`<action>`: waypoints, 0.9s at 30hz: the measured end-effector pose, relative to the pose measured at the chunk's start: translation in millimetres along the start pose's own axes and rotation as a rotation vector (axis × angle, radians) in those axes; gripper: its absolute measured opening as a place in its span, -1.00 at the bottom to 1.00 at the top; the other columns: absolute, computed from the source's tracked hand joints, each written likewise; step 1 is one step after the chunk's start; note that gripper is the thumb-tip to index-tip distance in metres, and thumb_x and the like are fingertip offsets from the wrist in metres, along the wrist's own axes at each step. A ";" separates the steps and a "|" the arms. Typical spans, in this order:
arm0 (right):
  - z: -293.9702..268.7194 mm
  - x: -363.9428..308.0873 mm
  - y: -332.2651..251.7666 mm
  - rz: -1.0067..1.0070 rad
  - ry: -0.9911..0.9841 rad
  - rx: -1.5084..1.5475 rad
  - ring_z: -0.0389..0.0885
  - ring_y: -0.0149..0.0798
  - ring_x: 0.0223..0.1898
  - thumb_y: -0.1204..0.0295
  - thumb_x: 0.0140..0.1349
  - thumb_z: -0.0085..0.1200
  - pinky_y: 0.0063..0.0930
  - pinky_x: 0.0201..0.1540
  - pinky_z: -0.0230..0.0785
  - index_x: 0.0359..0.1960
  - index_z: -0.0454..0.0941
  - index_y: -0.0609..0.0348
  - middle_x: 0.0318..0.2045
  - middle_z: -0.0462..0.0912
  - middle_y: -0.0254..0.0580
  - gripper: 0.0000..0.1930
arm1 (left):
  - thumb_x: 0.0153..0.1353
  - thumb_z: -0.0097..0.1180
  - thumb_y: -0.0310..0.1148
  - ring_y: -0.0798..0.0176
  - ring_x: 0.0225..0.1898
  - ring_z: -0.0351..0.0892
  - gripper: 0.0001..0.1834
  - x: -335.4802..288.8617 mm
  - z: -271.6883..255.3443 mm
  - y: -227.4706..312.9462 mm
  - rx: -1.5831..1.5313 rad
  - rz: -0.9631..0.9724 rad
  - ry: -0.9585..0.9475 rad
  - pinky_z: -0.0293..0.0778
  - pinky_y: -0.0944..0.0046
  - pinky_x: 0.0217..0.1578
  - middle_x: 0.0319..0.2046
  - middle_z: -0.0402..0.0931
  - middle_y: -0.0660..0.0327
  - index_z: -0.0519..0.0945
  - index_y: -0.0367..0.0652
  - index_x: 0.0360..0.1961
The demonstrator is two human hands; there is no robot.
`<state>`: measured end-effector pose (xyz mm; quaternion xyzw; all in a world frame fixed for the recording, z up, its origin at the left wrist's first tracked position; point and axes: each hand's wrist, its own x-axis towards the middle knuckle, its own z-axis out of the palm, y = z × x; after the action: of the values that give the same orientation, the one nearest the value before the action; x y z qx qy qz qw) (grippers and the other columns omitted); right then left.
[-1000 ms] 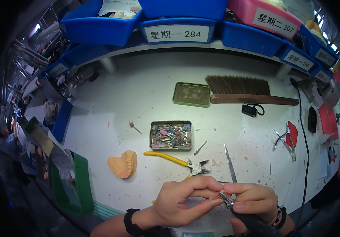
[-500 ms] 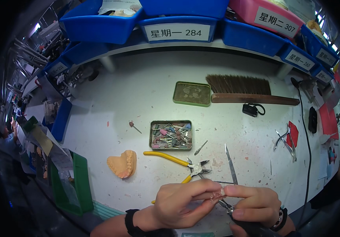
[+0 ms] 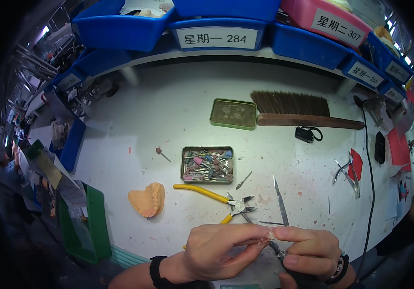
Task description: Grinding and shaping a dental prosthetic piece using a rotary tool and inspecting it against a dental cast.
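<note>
Two hands are meeting at the near edge of the desk (image 3: 135, 111), fingertips pressed together over one tiny pale, translucent piece (image 3: 268, 235). The left hand (image 3: 221, 250) is pinching it between thumb and forefinger, while the right hand (image 3: 310, 253) is steadying it from the other side and also gripping a thin dark metal tool (image 3: 278, 250) whose tip is pointing toward the piece. What the piece is exactly is too small to tell.

It is looking very light and probably brittle (a thin shell or a bit of wire-and-resin work would snap under a hard squeeze), so a gentle fingertip pinch at its edges seems the right hold; it could slip easily if the grip loosens.

Just beyond the hands, yellow-handled cutters (image 3: 216, 198) and a slim pointed blade (image 3: 280, 202) are lying on the desk. An open tin of grinding burs (image 3: 207, 164) is sitting near the middle, and an orange dental cast (image 3: 147, 200) is resting toward the near left. A long brush (image 3: 303, 110) is lying toward the far edge.
</note>
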<state>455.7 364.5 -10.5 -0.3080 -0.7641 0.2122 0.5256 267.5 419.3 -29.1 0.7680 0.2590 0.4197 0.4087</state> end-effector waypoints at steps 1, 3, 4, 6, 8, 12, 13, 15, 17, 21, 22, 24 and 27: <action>0.2 0.3 -0.4 0.000 0.008 -0.018 0.62 0.17 -0.25 0.57 0.07 0.18 -0.13 -0.25 0.57 -0.18 0.37 0.29 -0.48 0.47 -0.09 -0.70 | -0.08 0.26 -0.65 0.32 -0.51 0.65 -0.66 0.0 0.1 0.0 0.000 0.000 0.000 0.51 0.45 -0.53 -0.48 0.61 0.17 0.56 -0.27 -0.20; 0.4 -0.3 -0.6 0.005 0.003 -0.019 0.62 0.17 -0.25 0.58 0.07 0.17 -0.14 -0.25 0.57 -0.19 0.37 0.29 -0.48 0.47 -0.09 -0.71 | -0.09 0.26 -0.65 0.32 -0.52 0.64 -0.66 0.0 0.5 -0.6 0.007 0.022 0.011 0.51 0.44 -0.54 -0.49 0.61 0.17 0.56 -0.27 -0.21; 0.5 -0.6 -0.7 0.010 -0.003 -0.020 0.62 0.17 -0.25 0.58 0.06 0.16 -0.15 -0.25 0.58 -0.19 0.37 0.28 -0.48 0.47 -0.09 -0.71 | -0.09 0.26 -0.65 0.32 -0.52 0.64 -0.66 -0.1 0.7 -1.0 0.007 0.023 0.012 0.51 0.44 -0.54 -0.49 0.61 0.17 0.56 -0.27 -0.21; 0.8 -0.8 -0.7 0.011 0.002 -0.018 0.62 0.17 -0.25 0.58 0.06 0.16 -0.16 -0.25 0.58 -0.20 0.37 0.28 -0.48 0.47 -0.09 -0.72 | -0.09 0.27 -0.65 0.33 -0.52 0.65 -0.66 -0.6 1.6 -1.1 0.018 0.032 0.025 0.51 0.45 -0.54 -0.49 0.61 0.18 0.55 -0.27 -0.22; 0.9 -0.7 -0.7 0.012 0.008 -0.017 0.62 0.17 -0.25 0.58 0.06 0.16 -0.16 -0.25 0.58 -0.20 0.37 0.28 -0.48 0.47 -0.09 -0.72 | -0.12 0.27 -0.59 0.33 -0.56 0.63 -0.73 -1.5 4.5 1.4 0.013 -0.047 0.044 0.49 0.46 -0.55 -0.52 0.61 0.20 0.60 -0.20 -0.30; -0.3 -1.9 -0.1 0.008 -0.003 -0.017 0.62 0.15 -0.24 0.55 0.06 0.19 -0.16 -0.21 0.57 -0.19 0.38 0.29 -0.48 0.47 -0.10 -0.70 | -0.11 0.26 -0.55 0.36 -0.54 0.64 -0.81 -2.7 4.8 5.0 -0.035 -0.156 0.054 0.49 0.49 -0.52 -0.53 0.63 0.20 0.64 -0.18 -0.38; -0.8 -2.7 0.0 0.012 -0.020 0.010 0.62 0.14 -0.23 0.54 0.07 0.20 -0.16 -0.19 0.56 -0.18 0.38 0.29 -0.47 0.47 -0.09 -0.70 | -0.11 0.26 -0.55 0.36 -0.54 0.64 -0.81 -3.6 4.3 5.0 -0.034 -0.156 0.054 0.49 0.49 -0.52 -0.53 0.63 0.20 0.64 -0.18 -0.38; -0.6 -3.9 -0.9 0.026 -0.013 0.020 0.61 0.14 -0.22 0.53 0.07 0.20 -0.15 -0.17 0.56 -0.18 0.38 0.29 -0.45 0.47 -0.09 -0.69 | -0.09 0.29 -0.55 0.40 -0.47 0.65 -0.76 -5.3 3.5 4.3 -0.179 -0.221 -0.014 0.50 0.48 -0.49 -0.50 0.64 0.17 0.59 -0.26 -0.32; -0.3 -4.5 -2.1 0.039 -0.006 0.030 0.61 0.14 -0.21 0.51 0.08 0.21 -0.15 -0.15 0.55 -0.17 0.38 0.29 -0.44 0.47 -0.08 -0.68 | -0.03 0.27 -0.55 0.38 -0.42 0.66 -0.72 -5.3 3.8 3.4 -0.208 -0.178 -0.012 0.52 0.49 -0.44 -0.45 0.64 0.17 0.52 -0.29 -0.25; -0.4 -4.3 -2.7 0.043 0.010 0.027 0.60 0.14 -0.20 0.49 0.09 0.21 -0.14 -0.15 0.55 -0.17 0.38 0.29 -0.40 0.46 -0.07 -0.69 | 0.05 0.24 -0.54 0.38 -0.32 0.66 -0.70 -7.2 2.9 -0.6 -0.320 -0.155 -0.050 0.52 0.50 -0.31 -0.36 0.64 0.15 0.45 -0.30 -0.18; -0.5 -4.3 -2.6 0.037 0.011 0.019 0.60 0.15 -0.20 0.49 0.09 0.20 -0.14 -0.14 0.55 -0.17 0.38 0.29 -0.39 0.46 -0.06 -0.69 | 0.05 0.24 -0.54 0.38 -0.32 0.66 -0.70 -7.8 2.8 -1.4 -0.319 -0.155 -0.050 0.52 0.50 -0.31 -0.36 0.64 0.15 0.45 -0.30 -0.18; -0.6 -3.9 -3.1 0.039 0.009 0.017 0.60 0.15 -0.19 0.49 0.09 0.21 -0.14 -0.14 0.55 -0.16 0.38 0.29 -0.38 0.46 -0.06 -0.68 | 0.06 0.24 -0.53 0.37 -0.30 0.66 -0.69 -8.6 2.6 -2.4 -0.373 -0.173 -0.069 0.51 0.49 -0.28 -0.35 0.63 0.15 0.45 -0.31 -0.17; -0.4 -4.4 -3.7 0.048 0.002 0.021 0.60 0.14 -0.19 0.49 0.07 0.23 -0.13 -0.14 0.55 -0.16 0.38 0.28 -0.38 0.46 -0.06 -0.66 | -0.04 0.31 -0.57 0.39 -0.38 0.64 -0.63 -6.3 2.9 -1.7 -0.336 -0.163 -0.069 0.50 0.45 -0.33 -0.46 0.64 0.10 0.42 -0.36 -0.21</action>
<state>456.3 358.8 -11.0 -0.3209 -0.7536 0.2327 0.5245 266.6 414.4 -34.1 0.6794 0.2322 0.3960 0.5724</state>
